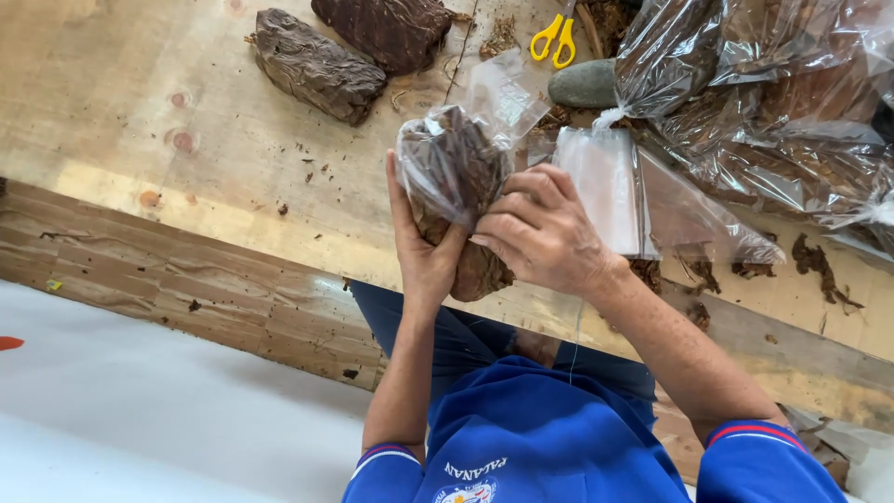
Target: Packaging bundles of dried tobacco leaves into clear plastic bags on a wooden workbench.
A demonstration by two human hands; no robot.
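Note:
I hold a bundle of dark brown dried leaves (456, 177) upright over the plywood table (140, 140). A clear plastic bag (498, 98) covers its upper part, and the lower end sticks out bare. My left hand (424, 251) cups the bundle from the left side and below. My right hand (545, 233) grips the bag's edge against the bundle from the right, fingers curled over it.
Two more bare leaf bundles (317, 65) (386, 28) lie at the table's far side. Yellow-handled scissors (554, 39) and a grey stone (585, 84) sit beyond my hands. A stack of flat clear bags (610, 186) and several filled bags (773, 112) crowd the right. Leaf crumbs are scattered about.

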